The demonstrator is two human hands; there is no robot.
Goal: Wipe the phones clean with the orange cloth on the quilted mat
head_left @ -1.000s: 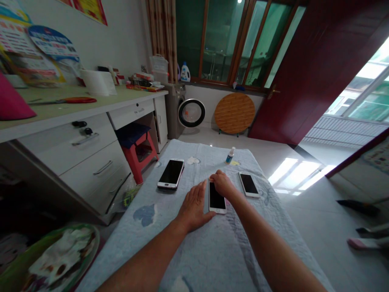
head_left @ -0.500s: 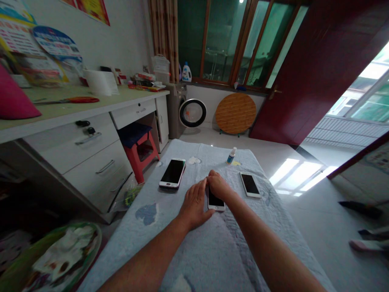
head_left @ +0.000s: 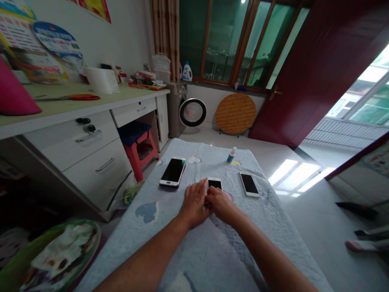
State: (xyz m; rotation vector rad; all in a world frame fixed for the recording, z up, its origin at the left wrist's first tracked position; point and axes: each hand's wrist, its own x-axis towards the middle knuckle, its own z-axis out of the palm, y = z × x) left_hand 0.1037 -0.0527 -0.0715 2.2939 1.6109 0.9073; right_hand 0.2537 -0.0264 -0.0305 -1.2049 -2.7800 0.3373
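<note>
We rest our left hand (head_left: 193, 203) flattened, fingers extended, along the left edge of the middle phone (head_left: 215, 183) on the cloth-covered tabletop (head_left: 209, 255). Our right hand (head_left: 223, 206) curls over that phone's lower part; whether it grips anything, we cannot tell.

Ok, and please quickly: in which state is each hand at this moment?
Left hand: open, fingers extended, at the left edge of the middle phone.
Right hand: bent over that phone's lower part; whether closed or holding anything cannot be told.

White-framed phone (head_left: 214, 183), screen dark, lying face up on pale blue cloth (head_left: 200, 251), lower part hidden
</note>
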